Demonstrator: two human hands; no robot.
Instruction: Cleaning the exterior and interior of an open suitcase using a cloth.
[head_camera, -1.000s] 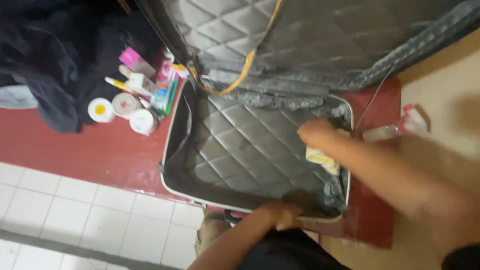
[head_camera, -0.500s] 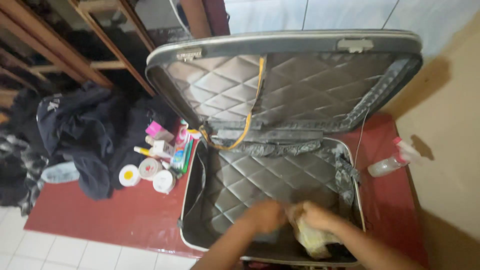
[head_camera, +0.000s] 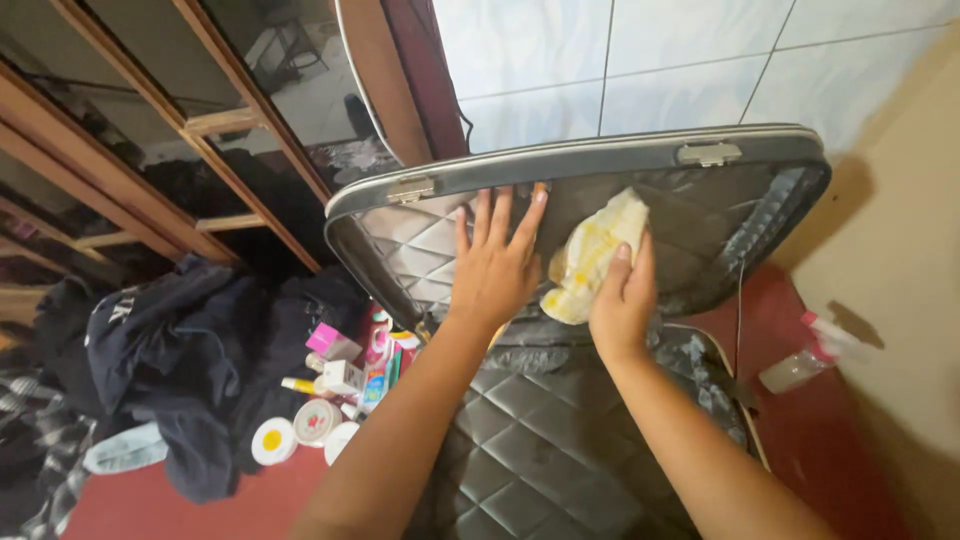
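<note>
Quilted suitcase lid, left hand flat, right hand pressing cloth, red floor

light: warm, indoor | shadows: soft on right wall | blur: slight

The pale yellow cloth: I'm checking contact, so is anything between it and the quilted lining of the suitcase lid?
Nothing visible: the right hand presses the pale yellow cloth straight onto the grey quilted lid lining.
</note>
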